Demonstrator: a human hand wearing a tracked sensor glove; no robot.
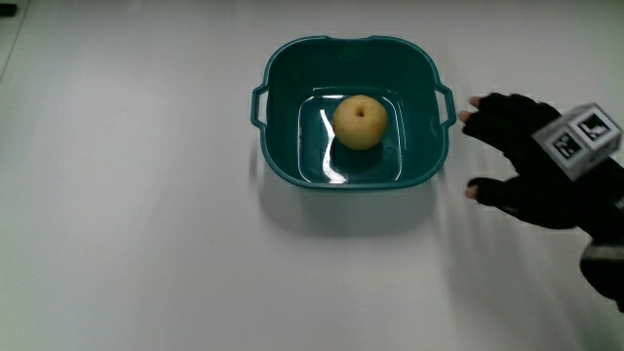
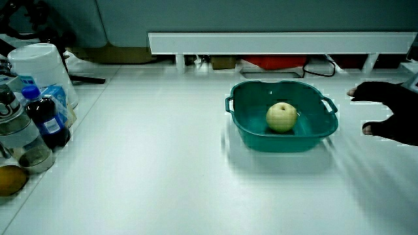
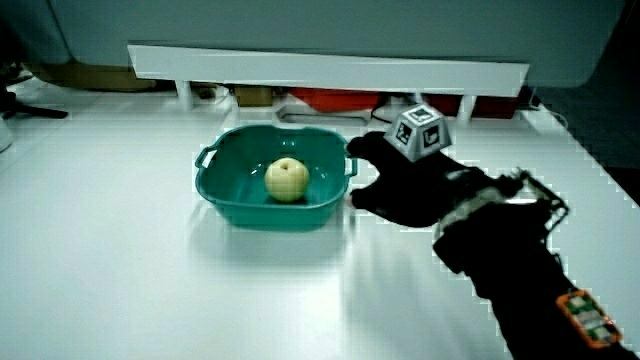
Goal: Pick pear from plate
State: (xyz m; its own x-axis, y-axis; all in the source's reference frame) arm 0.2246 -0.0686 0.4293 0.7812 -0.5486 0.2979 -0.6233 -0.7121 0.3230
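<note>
A yellow pear point(image 1: 361, 121) sits upright in the middle of a teal square basin with two handles point(image 1: 283, 146). Both side views show the pear point(image 2: 281, 117) point(image 3: 286, 180) inside the basin point(image 2: 248, 134) point(image 3: 225, 205). The gloved hand point(image 1: 522, 161) hovers beside the basin, close to one handle, with its fingers spread and nothing in them. The patterned cube point(image 1: 582, 137) rides on its back. In the side views the hand point(image 2: 385, 117) point(image 3: 400, 185) stays just outside the basin's rim.
At the table's edge stand a white tub point(image 2: 39, 68), dark bottles point(image 2: 46, 121), a jar point(image 2: 23, 147) and a yellow fruit point(image 2: 10, 179). A low white partition point(image 3: 330, 68) borders the table.
</note>
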